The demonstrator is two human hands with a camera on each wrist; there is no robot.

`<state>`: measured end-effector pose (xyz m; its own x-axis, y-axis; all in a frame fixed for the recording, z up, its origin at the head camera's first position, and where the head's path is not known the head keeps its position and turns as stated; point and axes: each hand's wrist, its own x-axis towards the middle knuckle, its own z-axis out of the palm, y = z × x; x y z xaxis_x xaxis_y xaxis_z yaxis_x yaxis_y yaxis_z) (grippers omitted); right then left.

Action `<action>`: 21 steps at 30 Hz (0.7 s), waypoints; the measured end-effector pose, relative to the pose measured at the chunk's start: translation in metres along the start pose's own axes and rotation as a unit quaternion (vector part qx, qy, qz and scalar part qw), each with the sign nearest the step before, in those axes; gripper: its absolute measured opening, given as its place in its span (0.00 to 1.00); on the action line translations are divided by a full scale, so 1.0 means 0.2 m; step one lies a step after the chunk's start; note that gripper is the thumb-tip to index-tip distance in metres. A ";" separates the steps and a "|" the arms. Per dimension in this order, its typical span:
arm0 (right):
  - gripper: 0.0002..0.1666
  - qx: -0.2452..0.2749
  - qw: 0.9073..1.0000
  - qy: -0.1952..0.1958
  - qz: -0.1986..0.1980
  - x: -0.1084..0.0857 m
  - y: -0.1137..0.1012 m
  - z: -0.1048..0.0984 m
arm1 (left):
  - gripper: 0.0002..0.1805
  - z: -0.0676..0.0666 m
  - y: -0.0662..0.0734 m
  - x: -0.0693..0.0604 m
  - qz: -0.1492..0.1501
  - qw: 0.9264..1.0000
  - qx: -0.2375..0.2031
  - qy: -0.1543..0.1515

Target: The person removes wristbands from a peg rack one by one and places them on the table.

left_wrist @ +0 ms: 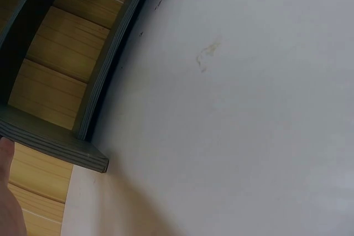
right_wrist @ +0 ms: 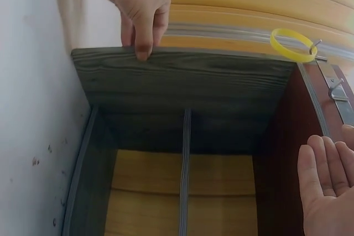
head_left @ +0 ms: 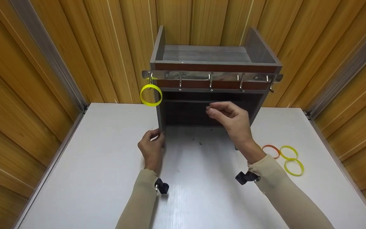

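My left hand (head_left: 151,148) grips the front edge of the left side panel (head_left: 160,117) of a small grey shelf unit, low down near the table. In the right wrist view, that thumb lies on the panel's inner face. A yellow ring (head_left: 151,104) hangs from the leftmost hook of a metal hook rail (head_left: 195,75) across the unit's front. My right hand (head_left: 235,124) is raised in front of the unit, below the rail. Its fingers are nearly straight in the right wrist view, with nothing seen in them.
On the white table (head_left: 106,178), right of the unit, lie an orange-red ring (head_left: 271,146), a yellow ring (head_left: 288,147) and another yellow ring (head_left: 294,174). Wood-look walls (head_left: 202,22) stand behind and at both sides. Several hooks stick out along the rail.
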<state>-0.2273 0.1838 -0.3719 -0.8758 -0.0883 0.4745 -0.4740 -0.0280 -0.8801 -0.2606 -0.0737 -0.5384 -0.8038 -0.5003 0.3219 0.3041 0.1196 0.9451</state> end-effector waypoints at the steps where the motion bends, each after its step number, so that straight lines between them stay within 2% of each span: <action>1: 0.12 0.005 1.000 -0.001 0.002 0.01 0.00 0.02 | 0.09 0.00 0.00 0.00 -0.002 1.000 -0.003 0.001; 10: 0.11 0.053 0.998 -0.020 0.006 0.11 -0.01 0.16 | 0.09 0.00 0.00 0.00 0.002 1.000 -0.005 -0.005; 21: 0.14 0.044 0.998 -0.033 0.003 0.19 -0.02 0.27 | 0.09 0.01 0.01 0.00 0.004 1.000 0.002 -0.003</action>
<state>-0.2530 0.1261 -0.3518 -0.8693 -0.1540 0.4697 -0.4566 -0.1140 -0.8824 -0.2605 -0.0717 -0.5374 -0.8045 -0.4933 0.3307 0.3087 0.1283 0.9425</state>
